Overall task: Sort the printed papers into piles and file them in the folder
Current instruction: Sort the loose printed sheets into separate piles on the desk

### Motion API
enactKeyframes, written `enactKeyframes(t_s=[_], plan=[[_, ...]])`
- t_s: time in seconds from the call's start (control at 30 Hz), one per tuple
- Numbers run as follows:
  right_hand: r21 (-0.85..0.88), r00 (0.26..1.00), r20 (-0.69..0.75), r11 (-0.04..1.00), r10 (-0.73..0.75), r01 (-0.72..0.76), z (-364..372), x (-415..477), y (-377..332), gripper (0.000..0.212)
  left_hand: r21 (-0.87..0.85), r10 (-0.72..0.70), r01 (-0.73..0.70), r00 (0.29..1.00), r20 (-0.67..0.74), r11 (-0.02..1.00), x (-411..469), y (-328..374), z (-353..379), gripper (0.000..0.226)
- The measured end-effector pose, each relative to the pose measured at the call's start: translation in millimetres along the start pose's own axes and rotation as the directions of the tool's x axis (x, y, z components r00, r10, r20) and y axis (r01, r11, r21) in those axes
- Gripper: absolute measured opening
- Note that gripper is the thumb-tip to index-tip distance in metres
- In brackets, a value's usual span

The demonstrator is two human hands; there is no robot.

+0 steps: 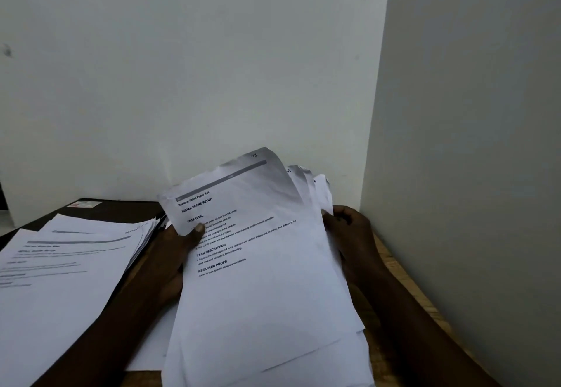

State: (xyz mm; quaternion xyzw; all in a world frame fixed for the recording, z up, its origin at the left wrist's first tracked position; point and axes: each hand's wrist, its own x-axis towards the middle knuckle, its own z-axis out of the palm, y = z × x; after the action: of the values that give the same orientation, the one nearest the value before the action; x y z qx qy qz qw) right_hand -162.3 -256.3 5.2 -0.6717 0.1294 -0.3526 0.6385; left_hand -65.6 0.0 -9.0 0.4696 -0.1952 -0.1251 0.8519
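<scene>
Now pinching the paper stack point(258, 289) with left hand point(176, 250) and right hand point(349, 231), yet could spill sheets from a loose grip.

Held paper stack point(261, 265) right, paper pile point(60, 268) left on folder point(127, 209), wall point(182, 67) behind

wooden table point(142, 380) against pale walls point(182, 67)

My wooden surface point(390, 253) runs up against the wall point(470, 174) on my right. A black folder point(121, 207) lies flat on its left part, reaching the far edge, with a pile of printed papers point(76, 265) spread on top. Nearer me, beside the folder, a white sheet point(151, 341) lies flat on the wood.
</scene>
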Motion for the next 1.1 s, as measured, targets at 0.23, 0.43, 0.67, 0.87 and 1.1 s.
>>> enactKeyframes(t_s=[0.23, 0.43, 0.67, 0.87, 1.1], plan=[[-0.112, 0.995, -0.052, 0.991, -0.085, 0.079, 1, -5, -8, 0.033, 0.003, -0.127, 0.127, 0.991, 0.034, 0.992, -4, 1, 5, 0.034], [-0.104, 0.982, -0.039, 0.978, -0.186, 0.181, 2, -7, -12, 0.022, 0.024, -0.192, 0.191, 0.981, 0.025, 0.981, -4, 1, 6, 0.034], [-0.258, 0.967, -0.135, 0.950, -0.217, 0.177, -2, -6, -18, 0.008, 0.046, -0.211, 0.207, 0.973, 0.096, 0.977, -3, 0, 4, 0.036], [-0.316, 0.945, -0.175, 0.924, -0.278, 0.214, -8, -1, -35, 0.012, 0.030, -0.195, 0.193, 0.974, 0.115, 0.981, -2, 0, 2, 0.042], [-0.507, 0.833, -0.317, 0.823, -0.454, 0.255, -31, 26, -88, 0.011, 0.005, -0.022, 0.022, 1.000, -0.016, 1.000, 4, 9, -12, 0.042]])
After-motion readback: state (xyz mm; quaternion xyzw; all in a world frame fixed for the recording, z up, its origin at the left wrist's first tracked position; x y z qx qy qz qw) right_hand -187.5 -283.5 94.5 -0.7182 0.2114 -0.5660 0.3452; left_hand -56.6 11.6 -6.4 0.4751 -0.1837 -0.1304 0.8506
